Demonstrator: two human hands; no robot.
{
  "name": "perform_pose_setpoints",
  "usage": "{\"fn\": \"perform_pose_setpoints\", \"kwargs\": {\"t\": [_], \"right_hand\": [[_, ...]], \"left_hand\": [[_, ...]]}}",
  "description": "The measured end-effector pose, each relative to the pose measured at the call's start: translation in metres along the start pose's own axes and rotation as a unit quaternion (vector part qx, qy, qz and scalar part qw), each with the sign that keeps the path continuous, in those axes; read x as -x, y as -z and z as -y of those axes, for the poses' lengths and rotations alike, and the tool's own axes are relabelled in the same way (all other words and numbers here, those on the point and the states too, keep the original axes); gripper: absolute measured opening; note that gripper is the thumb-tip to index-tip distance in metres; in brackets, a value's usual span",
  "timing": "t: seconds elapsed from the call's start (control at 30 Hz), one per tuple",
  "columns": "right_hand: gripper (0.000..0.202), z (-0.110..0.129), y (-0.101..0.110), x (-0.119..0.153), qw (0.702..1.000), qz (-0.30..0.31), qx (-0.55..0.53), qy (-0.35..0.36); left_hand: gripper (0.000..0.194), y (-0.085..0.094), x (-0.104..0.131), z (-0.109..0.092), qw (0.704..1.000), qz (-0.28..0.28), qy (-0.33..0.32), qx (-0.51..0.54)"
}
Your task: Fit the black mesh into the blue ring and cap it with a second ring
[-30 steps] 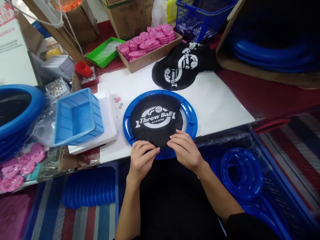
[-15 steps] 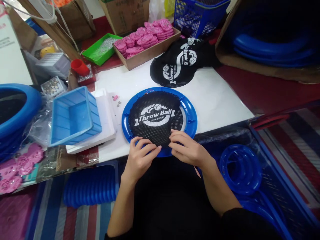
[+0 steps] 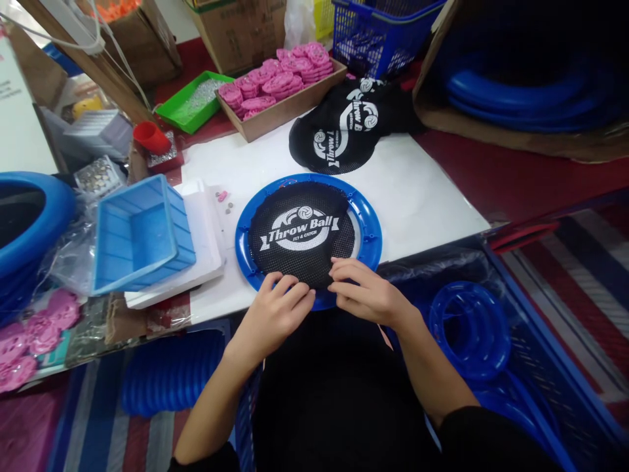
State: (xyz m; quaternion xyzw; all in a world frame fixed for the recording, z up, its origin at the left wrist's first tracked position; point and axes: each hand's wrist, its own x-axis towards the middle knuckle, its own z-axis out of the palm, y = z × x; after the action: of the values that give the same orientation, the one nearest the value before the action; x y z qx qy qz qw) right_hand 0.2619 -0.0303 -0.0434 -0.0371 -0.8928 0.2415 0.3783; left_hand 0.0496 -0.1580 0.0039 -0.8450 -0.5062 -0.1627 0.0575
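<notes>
1. Left hand (image 3: pixel 281 308): your forearm rises from the lower left, palm down, fingers bent and close together, their tips at the near edge of the mesh disc (image 3: pixel 299 259). Whether they pinch it, you cannot tell.
2. Right hand (image 3: pixel 367 294): your forearm enters from the lower right; the fingers bend inward, the index tip on the mesh near its edge. The thumb is hidden, so a pinch cannot be confirmed. A small gap parts the two hands.
3. Mesh disc: lies flat, print upward, within the blue ring (image 3: pixel 372 244); at right a pale crescent shows between them. Your hands partly cover the ring's near rim.
4. Support: white sheet (image 3: pixel 422 196) on the red tabletop (image 3: pixel 484 177), the ring near its front edge.
5. Left surroundings: light-blue bin (image 3: pixel 183 226), resting on a white slab (image 3: pixel 210 246); small metal pieces (image 3: pixel 228 207) lie between slab and ring.
6. Far side: printed mesh pieces (image 3: pixel 304 145), just beyond the ring, overlap one another; a cardboard tray (image 3: pixel 295 108) of pink parts (image 3: pixel 281 84) stands behind, left of them.
</notes>
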Motion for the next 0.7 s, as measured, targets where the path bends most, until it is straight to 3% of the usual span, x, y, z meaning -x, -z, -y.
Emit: {"fn": "perform_pose_setpoints", "kwargs": {"t": [0.23,0.43,0.7], "right_hand": [[0.025,-0.002,0.002,0.001,1.000,0.021,-0.009,0.000],[0.026,-0.001,0.003,0.000,1.000,0.021,-0.019,-0.008],[0.020,-0.002,0.007,-0.004,0.999,0.013,-0.043,-0.010]], "left_hand": [[0.022,-0.019,-0.001,-0.019,0.984,-0.088,0.125,0.092],[0.026,-0.040,-0.001,-0.024,0.978,-0.160,0.105,0.082],[0.030,-0.044,0.002,-0.018,0.970,-0.188,0.109,0.107]]}}
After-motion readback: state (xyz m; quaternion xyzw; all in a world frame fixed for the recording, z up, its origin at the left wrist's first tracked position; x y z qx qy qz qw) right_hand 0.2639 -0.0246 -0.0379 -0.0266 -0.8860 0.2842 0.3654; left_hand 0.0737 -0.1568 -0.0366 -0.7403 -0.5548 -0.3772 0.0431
